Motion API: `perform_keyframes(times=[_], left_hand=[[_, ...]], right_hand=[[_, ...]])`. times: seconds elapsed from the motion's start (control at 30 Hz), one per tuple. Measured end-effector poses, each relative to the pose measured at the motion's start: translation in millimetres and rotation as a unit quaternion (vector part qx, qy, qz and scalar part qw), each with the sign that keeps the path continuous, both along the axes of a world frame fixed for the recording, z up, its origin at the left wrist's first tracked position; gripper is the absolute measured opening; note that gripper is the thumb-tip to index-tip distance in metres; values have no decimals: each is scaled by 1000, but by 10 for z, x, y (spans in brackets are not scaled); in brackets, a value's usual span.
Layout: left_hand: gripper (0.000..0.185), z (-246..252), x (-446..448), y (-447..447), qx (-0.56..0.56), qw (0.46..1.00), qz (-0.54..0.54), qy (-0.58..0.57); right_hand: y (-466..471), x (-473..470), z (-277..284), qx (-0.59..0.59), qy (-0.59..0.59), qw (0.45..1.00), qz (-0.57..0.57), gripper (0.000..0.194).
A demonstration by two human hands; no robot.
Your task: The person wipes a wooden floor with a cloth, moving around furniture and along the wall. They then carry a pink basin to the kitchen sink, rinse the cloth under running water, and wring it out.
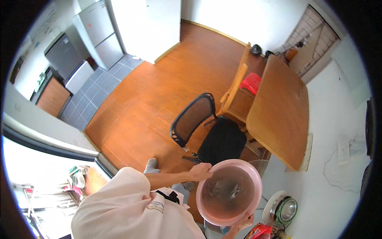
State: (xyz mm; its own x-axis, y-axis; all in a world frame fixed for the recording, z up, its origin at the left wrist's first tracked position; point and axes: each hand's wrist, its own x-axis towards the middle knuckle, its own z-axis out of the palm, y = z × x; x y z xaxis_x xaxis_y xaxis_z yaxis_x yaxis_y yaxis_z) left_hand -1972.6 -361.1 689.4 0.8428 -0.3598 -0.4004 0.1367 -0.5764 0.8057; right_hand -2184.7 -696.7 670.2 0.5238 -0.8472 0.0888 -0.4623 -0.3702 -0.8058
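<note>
A round pink plastic basin (229, 222) is in front of my body, over a glass-topped surface (261, 165). It holds murky, greyish-brown water (226, 197) with a bright reflection near the middle; what lies under the surface cannot be made out. My left hand (201, 172) grips the rim at the far left, thumb over the edge. My right hand (244, 221) is on the lower right of the rim, with its fingers partly hidden by the basin. Both hands are on the basin, which looks roughly level.
A black mesh-backed chair (222, 139) stands just beyond the basin, by a wooden table (280, 110) and a wooden chair (238, 103) with a red stool (251, 83). Stacked bowls (285, 208) and a red packet (259, 231) are at right. A refrigerator (100, 33) is at far left.
</note>
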Motion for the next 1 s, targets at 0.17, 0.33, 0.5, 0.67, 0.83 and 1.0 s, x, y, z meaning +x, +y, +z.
perform_keyframes(times=[0.17, 0.33, 0.5, 0.67, 0.83, 1.0], left_hand=[[34, 189, 51, 1224, 0, 996, 85, -38], [32, 488, 147, 2562, -18, 979, 197, -39], [30, 575, 231, 3983, -13, 962, 270, -39], [34, 667, 202, 5180, 43, 903, 426, -31], [36, 639, 192, 6304, 34, 844, 534, -28], [39, 450, 281, 7264, 32, 778, 626, -42]], right_hand=[[878, 699, 278, -36, 68, 992, 104, 24], [2133, 1477, 413, 20, 5, 985, 173, 21], [3476, 2189, 500, 45, 11, 968, 246, 19], [4862, 3079, 517, 103, 23, 918, 383, 20], [6333, 3974, 614, 115, 25, 855, 505, 26], [7832, 4829, 532, 138, 39, 800, 583, 30]])
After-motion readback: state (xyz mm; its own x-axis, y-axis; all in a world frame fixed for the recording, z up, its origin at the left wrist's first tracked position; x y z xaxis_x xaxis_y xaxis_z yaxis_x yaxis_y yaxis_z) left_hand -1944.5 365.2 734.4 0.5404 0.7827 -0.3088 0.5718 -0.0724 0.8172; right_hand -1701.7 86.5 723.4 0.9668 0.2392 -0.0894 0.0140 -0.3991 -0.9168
